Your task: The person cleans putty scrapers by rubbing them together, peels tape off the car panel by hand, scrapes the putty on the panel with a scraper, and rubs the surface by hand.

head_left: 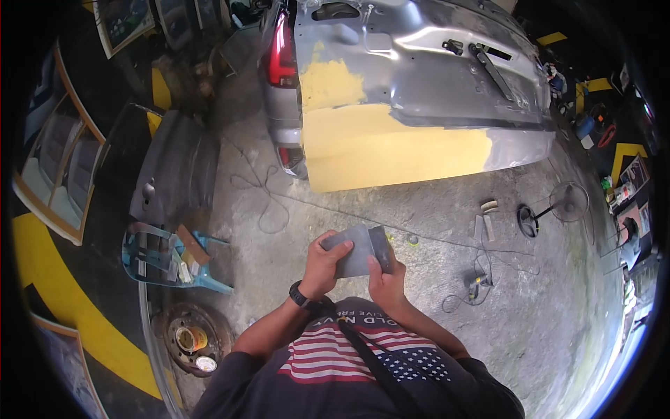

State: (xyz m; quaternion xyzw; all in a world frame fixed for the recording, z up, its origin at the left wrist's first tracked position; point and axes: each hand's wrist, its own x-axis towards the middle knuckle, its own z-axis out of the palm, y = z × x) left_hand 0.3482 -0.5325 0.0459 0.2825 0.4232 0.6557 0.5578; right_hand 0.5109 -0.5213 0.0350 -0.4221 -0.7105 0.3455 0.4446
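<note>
A grey sheet of sandpaper is held up between my two hands, in front of my chest. My left hand grips its left side, with the thumb lying across the grey face. On the other side my right hand pinches the edge, thumb in front and fingers behind. A darker strip stands along that right edge; whether it is a folded part of the sheet or a separate piece I cannot tell. Beyond my hands is a vehicle tailgate with smooth yellow filler over its lower left part.
On the left, a blue plastic chair carries tools, near a dark door panel. A wheel rim holds cans. A cable crosses the concrete floor. To the right are a fan and a power tool.
</note>
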